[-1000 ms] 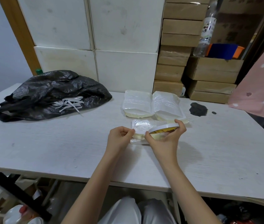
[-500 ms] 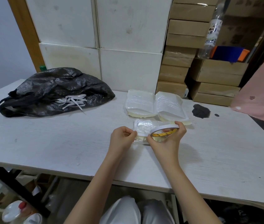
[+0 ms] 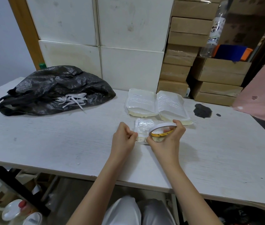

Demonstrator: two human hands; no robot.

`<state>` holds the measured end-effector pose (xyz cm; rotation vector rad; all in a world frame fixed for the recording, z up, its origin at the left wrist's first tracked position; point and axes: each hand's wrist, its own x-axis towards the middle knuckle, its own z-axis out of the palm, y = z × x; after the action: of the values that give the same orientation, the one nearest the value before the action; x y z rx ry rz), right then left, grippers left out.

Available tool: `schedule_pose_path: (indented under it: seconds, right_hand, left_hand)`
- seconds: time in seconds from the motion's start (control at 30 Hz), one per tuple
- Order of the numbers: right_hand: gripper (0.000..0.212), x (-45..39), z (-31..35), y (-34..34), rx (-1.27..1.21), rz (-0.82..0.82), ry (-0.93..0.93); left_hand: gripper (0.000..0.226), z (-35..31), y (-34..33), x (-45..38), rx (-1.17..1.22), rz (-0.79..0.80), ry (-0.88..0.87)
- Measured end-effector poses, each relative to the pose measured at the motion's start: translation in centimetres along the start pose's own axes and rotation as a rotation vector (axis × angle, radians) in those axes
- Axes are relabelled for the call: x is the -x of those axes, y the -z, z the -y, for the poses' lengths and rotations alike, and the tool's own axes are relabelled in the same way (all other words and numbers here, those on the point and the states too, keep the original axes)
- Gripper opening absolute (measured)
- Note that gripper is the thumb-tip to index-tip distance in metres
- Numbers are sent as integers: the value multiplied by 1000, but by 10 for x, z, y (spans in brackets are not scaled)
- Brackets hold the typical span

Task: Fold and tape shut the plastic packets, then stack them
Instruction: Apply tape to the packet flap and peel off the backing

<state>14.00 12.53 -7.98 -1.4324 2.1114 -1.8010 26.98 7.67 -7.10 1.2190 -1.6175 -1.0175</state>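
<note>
Fingers of my right hand (image 3: 165, 140) are curling round the tape roll (image 3: 161, 131), holding it tilted just above the packet (image 3: 144, 127) so a strip can run straight onto the fold. My left hand (image 3: 123, 138) is pinching near the packet's left edge, probably gripping the tape's loose end, though I'm not seeing it clearly. Beyond the packet, two finished stacks (image 3: 156, 103) are sitting side by side; the black bag (image 3: 55, 88) is lying well left of it on the table (image 3: 63, 140).
</note>
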Motion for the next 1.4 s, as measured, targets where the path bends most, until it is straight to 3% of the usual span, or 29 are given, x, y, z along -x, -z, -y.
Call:
schedule_pose_path:
  seconds: [0.03,0.13,0.27,0.4,0.6,0.8,0.93,0.97,1.03,1.13,1.3,1.4]
  right_hand:
    - [93,0,1,1,-6,-5,-8]
    - [95,-1,4,2,-51,5,-38]
    - [93,1,7,4,-76,11,-36]
    - [92,0,7,11,-70,-95,-4]
    - [89,2,0,11,54,-108,207]
    - [92,0,-4,7,29,-62,-23]
    - [93,-2,-9,3,50,-50,-7]
    - [92,-2,-9,3,50,-52,-14]
    - [91,-1,-3,5,19,-54,-59]
    - [95,-4,4,13,-95,-28,-165]
    - [98,-6,6,22,-274,-68,-268]
    - [98,-5,10,17,-267,-119,-238]
  left_hand:
    - [20,1,0,1,-18,29,-40]
    - [35,1,-4,1,-106,78,-123]
    - [32,-3,-5,3,-213,83,-120]
    - [36,-6,-5,4,-270,64,-114]
    - [39,-6,-5,5,-273,58,-136]
    - [38,-5,-6,6,-339,42,-169]
    - [14,-5,-17,15,-679,-107,-539]
    - [10,-2,-24,16,-714,-65,-660]
    - [28,2,-32,23,-744,62,-744]
    - [47,2,-29,24,-749,147,-679]
    - [51,-3,-25,25,-749,219,-626]
    - [53,-2,-26,25,-763,242,-586]
